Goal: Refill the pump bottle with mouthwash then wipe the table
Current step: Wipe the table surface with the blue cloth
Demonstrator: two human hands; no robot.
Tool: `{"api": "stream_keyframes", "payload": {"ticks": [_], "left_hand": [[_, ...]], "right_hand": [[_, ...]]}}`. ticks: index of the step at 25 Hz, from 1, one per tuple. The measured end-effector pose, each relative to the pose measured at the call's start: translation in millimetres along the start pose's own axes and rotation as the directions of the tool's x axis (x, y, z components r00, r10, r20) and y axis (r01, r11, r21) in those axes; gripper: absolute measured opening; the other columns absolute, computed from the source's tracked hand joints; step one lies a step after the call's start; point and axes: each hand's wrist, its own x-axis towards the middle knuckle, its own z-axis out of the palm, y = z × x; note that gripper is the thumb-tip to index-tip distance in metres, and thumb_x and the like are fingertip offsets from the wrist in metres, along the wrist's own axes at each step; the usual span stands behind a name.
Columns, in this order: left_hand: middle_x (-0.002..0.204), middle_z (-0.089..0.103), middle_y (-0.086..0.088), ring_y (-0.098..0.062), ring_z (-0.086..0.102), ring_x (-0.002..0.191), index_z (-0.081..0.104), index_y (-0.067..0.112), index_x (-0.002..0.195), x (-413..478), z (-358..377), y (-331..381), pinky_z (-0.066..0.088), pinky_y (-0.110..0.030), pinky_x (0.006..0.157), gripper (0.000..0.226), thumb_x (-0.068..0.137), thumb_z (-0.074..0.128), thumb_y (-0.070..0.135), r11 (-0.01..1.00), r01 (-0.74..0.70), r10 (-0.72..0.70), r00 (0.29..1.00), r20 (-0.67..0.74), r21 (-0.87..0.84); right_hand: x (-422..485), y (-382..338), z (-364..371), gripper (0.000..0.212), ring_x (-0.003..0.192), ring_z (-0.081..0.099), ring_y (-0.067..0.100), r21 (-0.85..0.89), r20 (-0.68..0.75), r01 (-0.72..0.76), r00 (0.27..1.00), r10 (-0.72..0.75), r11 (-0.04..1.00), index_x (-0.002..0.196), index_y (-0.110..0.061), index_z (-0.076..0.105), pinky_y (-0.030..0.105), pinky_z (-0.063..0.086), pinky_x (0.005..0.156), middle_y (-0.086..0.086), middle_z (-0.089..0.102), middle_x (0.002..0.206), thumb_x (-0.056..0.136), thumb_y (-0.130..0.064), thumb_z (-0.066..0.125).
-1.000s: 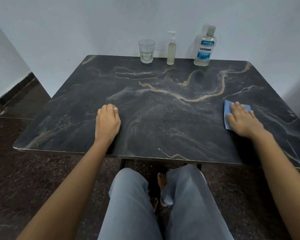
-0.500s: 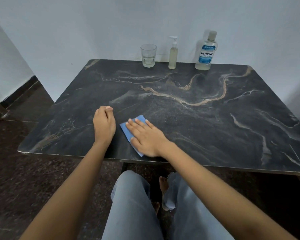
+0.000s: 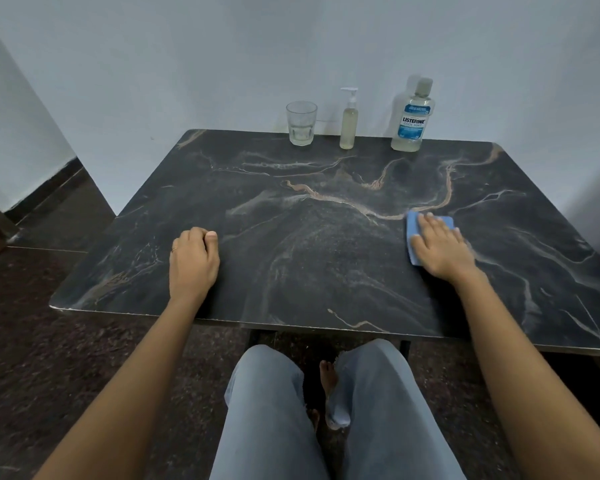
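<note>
A dark marbled desk (image 3: pixel 326 244) filled the middle of the frame. Along its upper edge stood a glass (image 3: pixel 301 123), a pump bottle (image 3: pixel 348 122) and a mouthwash bottle (image 3: pixel 412 118). A blue cloth (image 3: pixel 413 233) lay flat at centre right.

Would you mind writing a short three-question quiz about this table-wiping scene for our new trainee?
1. True or false: the right hand lies flat on the blue cloth on the table.
2. Which item stands between the glass and the mouthwash bottle at the far edge?
A. a mug
B. the pump bottle
C. a sponge
3. Fill in: the left hand rests on the table with its fingers ______.

Key:
1. True.
2. B.
3. Curled; it holds nothing.
</note>
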Motion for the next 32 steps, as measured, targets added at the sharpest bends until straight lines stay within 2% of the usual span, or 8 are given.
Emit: {"api": "stream_keyframes", "payload": {"ticks": [3, 6, 9, 12, 18, 23, 28, 32], "left_hand": [[0.101, 0.059, -0.019, -0.037, 0.051, 0.099, 0.058, 0.001, 0.1, 4.1, 3.1, 2.4, 0.039, -0.048, 0.089, 0.036, 0.103, 0.033, 0.027, 0.999, 0.032, -0.032, 0.999, -0.02, -0.002], [0.104, 0.059, -0.019, -0.036, 0.05, 0.101, 0.058, 0.002, 0.102, 6.7, 5.3, 2.4, 0.039, -0.046, 0.089, 0.035, 0.103, 0.033, 0.027, 0.998, 0.055, -0.055, 0.998, -0.022, -0.029], [0.108, 0.059, -0.014, -0.031, 0.05, 0.104, 0.057, 0.005, 0.105, 8.3, 4.8, -1.8, 0.039, -0.043, 0.091, 0.035, 0.102, 0.032, 0.029, 0.99, 0.09, -0.094, 0.995, -0.032, -0.105], [0.105, 0.058, -0.012, -0.029, 0.05, 0.102, 0.056, 0.007, 0.103, 8.3, 5.2, -4.9, 0.039, -0.04, 0.087, 0.033, 0.103, 0.032, 0.029, 0.988, 0.093, -0.099, 0.994, -0.041, -0.125], [0.101, 0.058, -0.012, -0.031, 0.049, 0.1, 0.055, 0.006, 0.101, 5.4, 6.8, -1.4, 0.041, -0.046, 0.091, 0.03, 0.102, 0.034, 0.027, 0.997, 0.06, -0.061, 0.998, -0.031, -0.05], [0.098, 0.057, -0.01, -0.028, 0.049, 0.098, 0.055, 0.006, 0.099, 4.0, 7.0, -2.3, 0.039, -0.042, 0.09, 0.029, 0.103, 0.035, 0.027, 0.999, 0.039, -0.04, 0.998, -0.038, -0.031], [0.098, 0.057, -0.008, -0.026, 0.05, 0.096, 0.056, 0.007, 0.099, 5.4, 7.7, -4.1, 0.038, -0.039, 0.087, 0.03, 0.103, 0.034, 0.028, 0.999, 0.031, -0.033, 0.998, -0.048, -0.041], [0.101, 0.058, -0.009, -0.027, 0.05, 0.099, 0.057, 0.007, 0.102, 5.4, 8.4, -3.5, 0.038, -0.04, 0.089, 0.031, 0.103, 0.034, 0.028, 0.996, 0.054, -0.057, 0.997, -0.052, -0.071]], "right_hand": [[-57.1, 3.3, 12.7, 0.056, 0.148, -0.001, 0.014, -0.046, 0.035, 0.031, 0.999, -0.03, 0.998, 0.153, -0.021, 0.004, 0.04, -0.004, 0.119, -0.002, 0.0, 0.161, 0.101, -0.036, 0.019], [-96.6, -47.1, 28.3, 0.056, 0.147, -0.009, 0.011, -0.134, 0.076, 0.266, 0.963, -0.257, 0.955, 0.153, -0.025, -0.002, 0.035, -0.01, 0.116, -0.007, -0.007, 0.161, 0.102, -0.036, 0.018], [-106.6, -126.6, 43.0, 0.057, 0.148, -0.006, 0.013, -0.121, 0.126, 0.574, 0.818, -0.561, 0.81, 0.153, -0.025, 0.0, 0.037, -0.007, 0.118, -0.006, -0.004, 0.161, 0.101, -0.035, 0.021], [-80.8, -201.1, 59.0, 0.056, 0.148, 0.0, 0.014, -0.033, 0.162, 0.696, 0.712, -0.683, 0.717, 0.153, -0.024, 0.008, 0.038, -0.003, 0.12, -0.004, 0.003, 0.161, 0.101, -0.034, 0.022], [41.2, -245.0, 54.6, 0.056, 0.148, 0.009, 0.016, 0.009, 0.179, 0.55, 0.821, -0.542, 0.835, 0.153, -0.024, 0.015, 0.043, 0.002, 0.118, -0.001, 0.011, 0.161, 0.099, -0.036, 0.027], [101.7, -162.9, 28.3, 0.056, 0.148, 0.008, 0.017, -0.023, 0.081, 0.308, 0.949, -0.305, 0.951, 0.153, -0.019, 0.014, 0.046, 0.0, 0.119, 0.001, 0.009, 0.161, 0.1, -0.036, 0.023], [62.1, -47.2, 4.9, 0.056, 0.148, 0.005, 0.017, -0.012, 0.007, 0.062, 0.998, -0.062, 0.998, 0.153, -0.018, 0.011, 0.044, 0.0, 0.12, 0.003, 0.007, 0.161, 0.101, -0.035, 0.02], [-20.9, -19.8, 10.8, 0.055, 0.148, -0.001, 0.014, -0.038, 0.029, 0.07, 0.997, -0.069, 0.997, 0.153, -0.021, 0.004, 0.04, -0.002, 0.119, -0.001, 0.001, 0.162, 0.102, -0.034, 0.021]]}}
